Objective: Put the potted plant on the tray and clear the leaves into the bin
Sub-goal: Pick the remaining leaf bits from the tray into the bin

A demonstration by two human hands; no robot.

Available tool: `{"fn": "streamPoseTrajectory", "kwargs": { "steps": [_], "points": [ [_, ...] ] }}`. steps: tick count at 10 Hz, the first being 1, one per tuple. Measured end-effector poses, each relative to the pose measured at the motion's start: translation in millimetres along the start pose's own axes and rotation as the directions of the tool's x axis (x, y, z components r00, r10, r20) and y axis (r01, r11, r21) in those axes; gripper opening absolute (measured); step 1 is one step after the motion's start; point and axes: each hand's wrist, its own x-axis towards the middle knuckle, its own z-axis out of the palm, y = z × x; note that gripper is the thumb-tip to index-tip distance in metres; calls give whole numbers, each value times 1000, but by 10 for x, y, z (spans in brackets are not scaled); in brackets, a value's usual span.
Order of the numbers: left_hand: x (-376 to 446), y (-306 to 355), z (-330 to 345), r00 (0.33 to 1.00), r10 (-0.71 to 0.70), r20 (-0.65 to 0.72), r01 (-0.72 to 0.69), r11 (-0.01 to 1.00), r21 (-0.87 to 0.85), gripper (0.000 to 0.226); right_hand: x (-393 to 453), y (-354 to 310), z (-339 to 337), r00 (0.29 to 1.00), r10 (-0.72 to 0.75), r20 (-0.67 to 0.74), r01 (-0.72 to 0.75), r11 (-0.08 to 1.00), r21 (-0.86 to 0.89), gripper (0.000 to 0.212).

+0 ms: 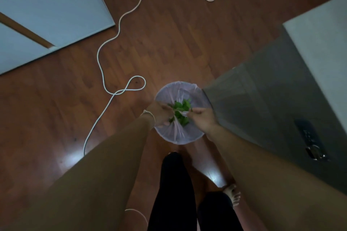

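Observation:
A round bin [165, 93] with a pale plastic liner stands on the wooden floor right below me. Green leaves [181, 110] lie bunched over its opening, between my two hands. My left hand [159, 113] is over the bin's left side with its fingers curled among the leaves. My right hand [201, 118] is over the right side, fingers pinched at the edge of the leaves. Whether the leaves rest in the liner or hang from my fingers is unclear. No potted plant or tray is in view.
A grey cabinet [266, 103] with a pale top stands against the bin's right side. A white cable [120, 22] snakes across the floor to the left. White furniture [47, 9] fills the upper left. My legs and bare foot [232, 193] are below the bin.

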Motion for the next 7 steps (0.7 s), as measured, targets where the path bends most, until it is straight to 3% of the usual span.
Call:
{"fn": "streamPoseTrajectory", "kwargs": {
  "steps": [3,4,6,7],
  "points": [
    [-385,239,-187,998,-44,40,43,999,7,9,-447,-238,-226,1000,-27,3,26,998,60,23],
    [-704,525,-332,998,58,10,-58,995,78,14,-803,-549,-474,996,-89,-18,91,989,117,22],
    [-1515,1283,-518,944,291,-155,-294,956,3,12,-1661,-1211,-1126,946,-309,-93,322,928,190,12],
    [-2055,1687,-460,921,368,-125,-370,929,12,12,-2248,-1379,-1592,913,-389,-125,408,875,259,16]
  ]
}}
